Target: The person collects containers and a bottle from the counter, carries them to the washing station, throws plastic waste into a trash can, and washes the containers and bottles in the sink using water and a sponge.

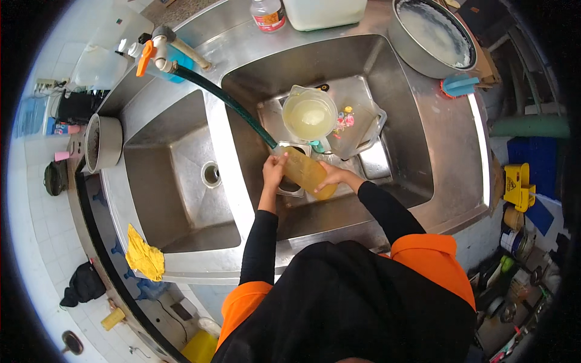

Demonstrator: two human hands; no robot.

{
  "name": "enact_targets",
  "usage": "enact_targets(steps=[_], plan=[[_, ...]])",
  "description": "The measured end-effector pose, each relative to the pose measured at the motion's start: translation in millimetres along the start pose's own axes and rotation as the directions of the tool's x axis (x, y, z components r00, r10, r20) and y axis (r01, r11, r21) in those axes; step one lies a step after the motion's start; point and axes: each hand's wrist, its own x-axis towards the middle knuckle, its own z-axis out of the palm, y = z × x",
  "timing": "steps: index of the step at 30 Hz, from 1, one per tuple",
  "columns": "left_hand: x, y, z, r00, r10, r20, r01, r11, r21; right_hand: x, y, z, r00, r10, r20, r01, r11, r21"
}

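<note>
Over the right basin of a steel sink (399, 136), a yellowish translucent bottle (303, 171) lies tilted between both hands. My left hand (275, 170) grips its upper end, where the end of a green hose (227, 100) meets it. My right hand (333, 176) is wrapped round its lower end. The hose runs from a tap with an orange lever (145, 58). Just beyond the bottle, a clear plastic jug (310, 113) with pale liquid stands in the basin, beside a translucent container with a flower pattern (358, 129). Whether water flows cannot be seen.
The left basin (190, 181) has a round drain. A yellow cloth (144, 254) lies at the front left corner. Behind and right stand a labelled bottle (268, 16), a white tub (324, 13), a large metal pot (431, 38) and a blue brush (459, 85). Another pot (104, 143) is left.
</note>
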Motion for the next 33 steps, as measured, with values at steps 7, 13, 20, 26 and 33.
enact_targets(steps=[7, 13, 20, 26, 33], plan=[[3, -9, 0, 0.948, -0.315, -0.043, 0.259, 0.845, -0.467, -28, -31, -22, 0.963, 0.26, 0.071, -0.263, 0.847, 0.462], [17, -28, -3, 0.821, -0.548, 0.159, 0.537, 0.648, -0.54, -30, -29, -23, 0.922, 0.373, -0.105, -0.263, 0.802, 0.537], [-23, -18, 31, 0.983, 0.114, 0.143, -0.116, 0.993, 0.003, -46, 8, -31, 0.793, 0.608, 0.039, -0.605, 0.779, 0.168], [-28, -40, 39, 0.812, -0.442, 0.381, 0.556, 0.785, -0.273, -76, 6, -70, 0.901, 0.356, -0.247, -0.4, 0.462, -0.792], [-36, -44, 54, 0.647, -0.526, 0.552, 0.733, 0.629, -0.259, -94, 53, -119, 0.534, 0.478, -0.698, -0.788, 0.58, -0.206]])
